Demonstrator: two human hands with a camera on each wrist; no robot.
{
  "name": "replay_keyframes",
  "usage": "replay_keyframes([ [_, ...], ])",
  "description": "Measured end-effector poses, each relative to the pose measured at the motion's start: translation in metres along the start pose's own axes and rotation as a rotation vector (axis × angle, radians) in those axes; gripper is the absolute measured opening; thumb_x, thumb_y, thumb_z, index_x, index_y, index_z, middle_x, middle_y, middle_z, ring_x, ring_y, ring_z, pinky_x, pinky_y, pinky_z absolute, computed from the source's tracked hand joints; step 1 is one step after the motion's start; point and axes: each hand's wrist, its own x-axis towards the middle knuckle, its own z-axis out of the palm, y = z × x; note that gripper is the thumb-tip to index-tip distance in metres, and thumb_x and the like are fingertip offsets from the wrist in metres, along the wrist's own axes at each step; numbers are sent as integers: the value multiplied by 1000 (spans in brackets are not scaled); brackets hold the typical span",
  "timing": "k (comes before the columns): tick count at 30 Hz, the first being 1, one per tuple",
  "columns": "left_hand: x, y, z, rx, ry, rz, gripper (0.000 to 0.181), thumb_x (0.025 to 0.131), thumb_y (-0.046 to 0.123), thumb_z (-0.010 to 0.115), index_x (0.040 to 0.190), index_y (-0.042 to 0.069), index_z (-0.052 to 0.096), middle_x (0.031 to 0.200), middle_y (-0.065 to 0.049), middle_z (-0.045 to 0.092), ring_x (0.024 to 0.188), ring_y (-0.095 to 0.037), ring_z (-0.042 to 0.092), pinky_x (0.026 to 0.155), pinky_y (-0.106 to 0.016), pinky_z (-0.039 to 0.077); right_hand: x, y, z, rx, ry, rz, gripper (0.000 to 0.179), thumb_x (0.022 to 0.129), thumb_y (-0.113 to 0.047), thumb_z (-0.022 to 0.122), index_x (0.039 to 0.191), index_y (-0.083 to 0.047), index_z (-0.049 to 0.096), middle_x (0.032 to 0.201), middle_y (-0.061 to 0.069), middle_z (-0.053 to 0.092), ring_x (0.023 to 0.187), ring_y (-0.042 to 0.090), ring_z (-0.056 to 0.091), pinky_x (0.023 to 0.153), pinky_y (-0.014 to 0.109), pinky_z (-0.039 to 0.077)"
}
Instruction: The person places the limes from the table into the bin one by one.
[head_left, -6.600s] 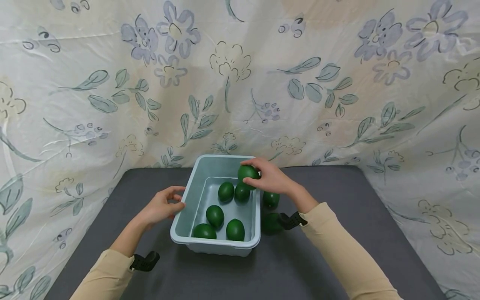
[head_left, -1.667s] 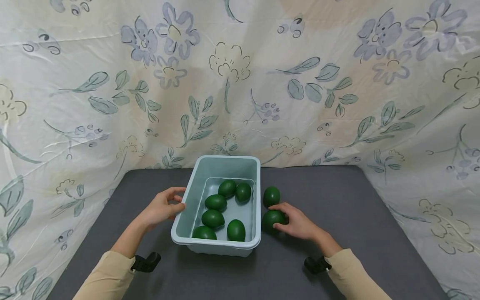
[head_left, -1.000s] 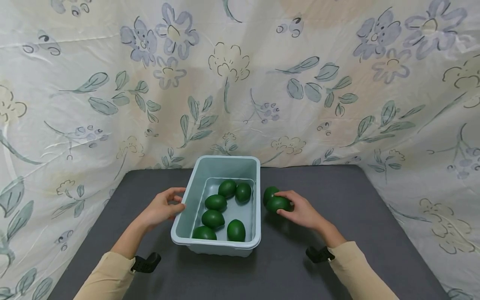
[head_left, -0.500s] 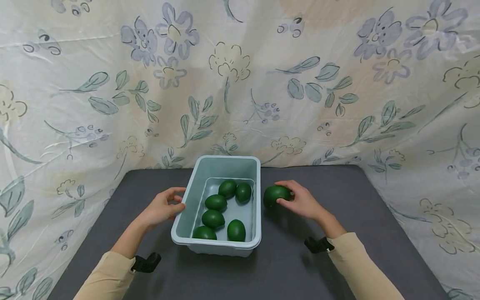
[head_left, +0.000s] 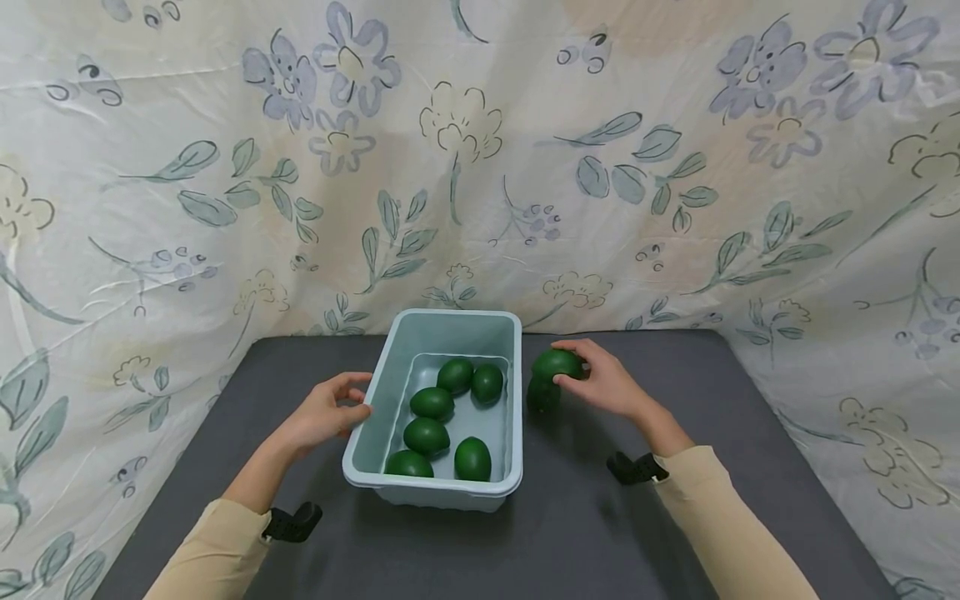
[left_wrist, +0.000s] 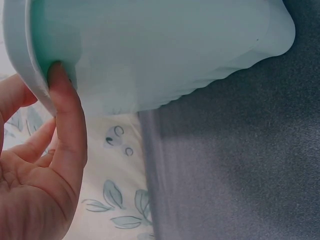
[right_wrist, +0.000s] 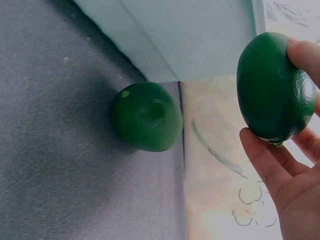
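Note:
A pale blue-green plastic bin (head_left: 380, 450) with several glossy dark-green oval fruits (head_left: 431, 404) on its floor stands mid-table. My left hand (head_left: 330, 412) pinches the bin's left rim; the left wrist view has the thumb (left_wrist: 67, 110) against the wall under the rim. Right of the bin, my right hand (head_left: 603, 383) holds another green oval fruit (right_wrist: 272, 87) between thumb and fingers, raised off the table. A further green fruit (right_wrist: 145, 117) lies on the table below it, close to the bin's right wall, and the held one partly covers it in the head view.
The dark grey tabletop (head_left: 570, 533) spreads around the bin. A floral cloth (head_left: 480, 167) hangs behind the table and along both sides. Black bands (head_left: 633, 468) sit on both wrists.
Earlier my right hand held a fruit over the bin; that fruit now lies inside. It has since gripped the nearer table fruit and lifted it up and away. The left hand stays put.

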Motion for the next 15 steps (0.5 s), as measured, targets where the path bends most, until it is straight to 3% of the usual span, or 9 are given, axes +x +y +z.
replay_keyframes([
  [15,1,0,0,-14,-7,2,56,88,12,60,138,5,35,103,-18,51,82,-22,59,66,-38,54,20,-22,-11,12,-10,14,52,84,-26,67,130,-9,49,122,12,51,99,24,55,81,41,50],
])
